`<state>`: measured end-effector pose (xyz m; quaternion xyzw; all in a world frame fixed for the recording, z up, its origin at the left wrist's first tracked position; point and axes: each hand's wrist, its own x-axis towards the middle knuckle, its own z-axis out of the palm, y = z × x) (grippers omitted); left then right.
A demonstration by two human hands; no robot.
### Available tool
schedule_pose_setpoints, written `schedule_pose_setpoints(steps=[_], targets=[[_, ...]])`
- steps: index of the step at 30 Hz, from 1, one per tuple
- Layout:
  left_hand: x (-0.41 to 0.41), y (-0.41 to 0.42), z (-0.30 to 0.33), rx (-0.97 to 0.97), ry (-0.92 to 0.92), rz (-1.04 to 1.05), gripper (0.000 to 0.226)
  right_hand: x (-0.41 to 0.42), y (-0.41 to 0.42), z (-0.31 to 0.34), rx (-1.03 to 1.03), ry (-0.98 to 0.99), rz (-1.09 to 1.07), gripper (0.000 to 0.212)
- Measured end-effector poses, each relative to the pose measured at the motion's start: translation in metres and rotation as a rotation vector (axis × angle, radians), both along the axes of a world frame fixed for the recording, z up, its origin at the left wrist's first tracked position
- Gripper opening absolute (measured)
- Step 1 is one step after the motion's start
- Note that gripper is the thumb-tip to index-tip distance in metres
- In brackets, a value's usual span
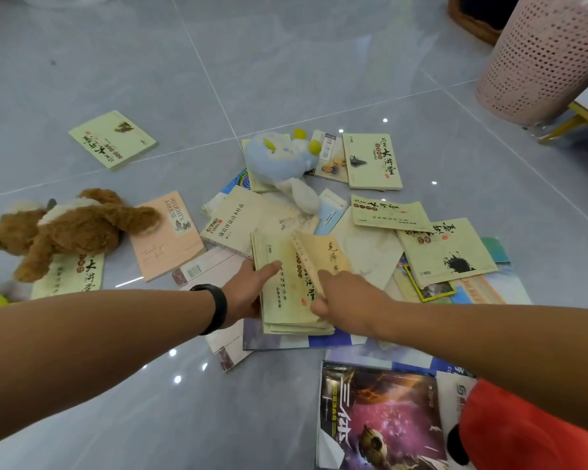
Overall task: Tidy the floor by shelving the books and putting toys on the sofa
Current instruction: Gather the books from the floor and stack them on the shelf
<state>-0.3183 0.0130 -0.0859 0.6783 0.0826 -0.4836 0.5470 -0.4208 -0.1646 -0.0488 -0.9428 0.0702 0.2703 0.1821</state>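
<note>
Item: green paperbacks [287, 283], small stack, centre of floor [116, 79] pile. Our left hand [243, 293] grips its left edge; right hand [345, 298] pinches the right. Risk, we judge: loose top cover flaps, stack fans and slides apart on lifting.

A glossy grey tiled floor [286, 62] is seen, crossed by pale grout lines, with small bright light spots reflected. A pink perforated basket [540, 59] is stood at upper right. Just below the basket, a yellow furniture leg [562, 127] is glimpsed; left of the basket, a dark wooden-edged piece [472, 18].
</note>
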Motion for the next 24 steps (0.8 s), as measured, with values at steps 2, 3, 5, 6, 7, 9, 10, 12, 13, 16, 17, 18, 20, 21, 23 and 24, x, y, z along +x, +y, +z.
schedule_pose_setpoints(steps=[2,3,5,6,7,9,10,12,13,16,17,18,20,21,23,24], targets=[[-0.003,-0.002,0.001,0.001,0.01,-0.031,0.036,-0.007,0.011,-0.008,0.043,0.01,0.118,0.041],[-0.003,-0.003,0.0,0.012,0.005,-0.05,0.037,-0.008,0.012,-0.012,0.044,0.024,0.165,0.049],[-0.003,-0.001,-0.009,0.075,-0.036,-0.095,0.049,-0.003,0.003,-0.019,0.002,0.049,0.171,0.057],[-0.003,0.0,-0.014,0.12,-0.064,-0.104,0.057,0.001,-0.006,-0.022,-0.034,0.043,0.154,0.056],[-0.003,0.001,-0.018,0.158,-0.089,-0.107,0.064,0.006,-0.017,-0.025,-0.074,0.026,0.146,0.053],[-0.003,0.001,-0.025,0.206,-0.127,-0.119,0.075,0.016,-0.041,-0.029,-0.156,0.015,0.162,0.047],[-0.004,0.0,-0.028,0.224,-0.139,-0.134,0.08,0.019,-0.053,-0.032,-0.198,0.021,0.171,0.047],[-0.004,-0.002,-0.035,0.257,-0.166,-0.16,0.089,0.026,-0.075,-0.037,-0.28,-0.001,0.151,0.049],[-0.004,-0.002,-0.039,0.266,-0.177,-0.169,0.092,0.028,-0.084,-0.04,-0.32,-0.023,0.122,0.05],[0.0,0.0,-0.051,0.253,-0.184,-0.215,0.098,0.038,-0.112,-0.047,-0.5,-0.09,0.083,0.05],[0.002,0.003,-0.053,0.24,-0.181,-0.241,0.1,0.041,-0.119,-0.048,-0.552,-0.105,0.079,0.05],[0.006,0.004,-0.056,0.223,-0.177,-0.265,0.103,0.045,-0.127,-0.05,-0.587,-0.11,0.065,0.05],[0.011,0.009,-0.06,0.179,-0.156,-0.291,0.108,0.05,-0.137,-0.053,-0.622,-0.089,0.032,0.052],[0.014,0.011,-0.062,0.161,-0.135,-0.294,0.108,0.052,-0.14,-0.056,-0.632,-0.055,0.027,0.053],[0.016,0.013,-0.064,0.142,-0.093,-0.289,0.107,0.052,-0.144,-0.064,-0.651,0.012,0.048,0.053],[0.016,0.013,-0.064,0.136,-0.09,-0.289,0.107,0.051,-0.144,-0.068,-0.669,0.032,0.067,0.052]])
